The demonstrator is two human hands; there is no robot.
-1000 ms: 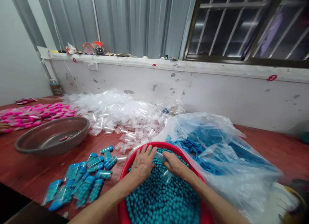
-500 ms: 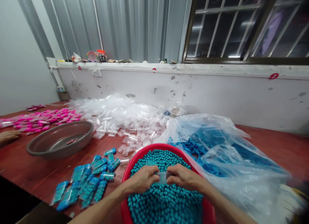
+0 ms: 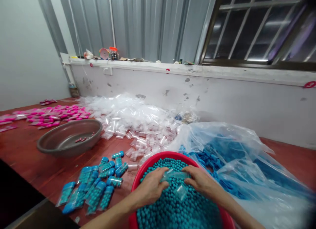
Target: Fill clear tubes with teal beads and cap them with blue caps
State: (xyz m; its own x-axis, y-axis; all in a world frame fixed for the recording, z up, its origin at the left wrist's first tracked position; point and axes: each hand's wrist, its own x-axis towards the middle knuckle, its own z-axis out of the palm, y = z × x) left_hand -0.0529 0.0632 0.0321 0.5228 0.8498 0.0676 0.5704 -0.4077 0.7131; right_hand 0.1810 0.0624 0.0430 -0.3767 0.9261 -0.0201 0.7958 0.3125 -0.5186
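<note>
A red tub (image 3: 140, 171) full of small teal beads (image 3: 170, 209) stands in front of me. Over the beads, my left hand (image 3: 154, 185) has its thumb and index finger around one end of a clear plastic container (image 3: 176, 175). My right hand (image 3: 200, 179) grips the other end from the right. Whether this is one piece or two end to end, I cannot tell. Just below, another clear container (image 3: 181, 192) lies on the beads. Left of the tub are several filled containers (image 3: 95, 189) with teal beads and blue caps.
A grey-brown basin (image 3: 69, 138) with a few pink beads stands left, with pink-capped containers (image 3: 59, 115) behind it. Clear empty containers (image 3: 138, 123) are heaped across the middle. A clear plastic bag (image 3: 237, 156) of blue caps lies against the tub's right side.
My hands are farther apart and slightly higher over the beads. A loose clear container now shows on the beads below them. The whole view has shifted and tilted slightly.
</note>
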